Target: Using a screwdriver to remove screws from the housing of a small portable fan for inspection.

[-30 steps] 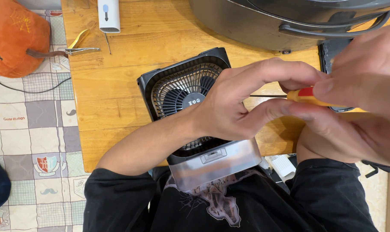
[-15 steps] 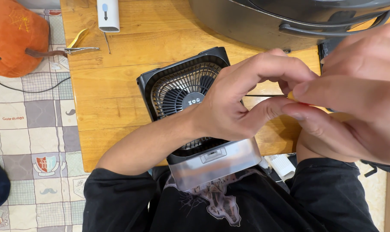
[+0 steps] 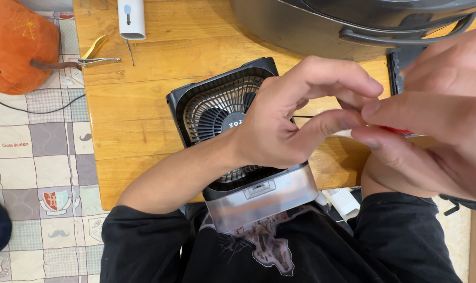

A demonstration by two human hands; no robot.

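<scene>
Nearest us, black sleeves and the clear plastic base of a small black desk fan, which lies grille-up at the near edge of the wooden table. A white cable end sits just right of that base.

Above the fan, our left hand is curled, thumb and forefinger pinched together at their tips. Our right hand meets it fingertip to fingertip, also closed in a pinch. Between them is a small red item, only a sliver visible (can't tell what it is, or which hand actually grips it). It sits right of the fan, above bare table, touching the right fingers.

Farther back: a large dark pot with a loop handle across the table's far right. Far left of the table, a white slim device and metal pliers with yellow grips. Off the table, an orange pumpkin plush on a checked mat.
</scene>
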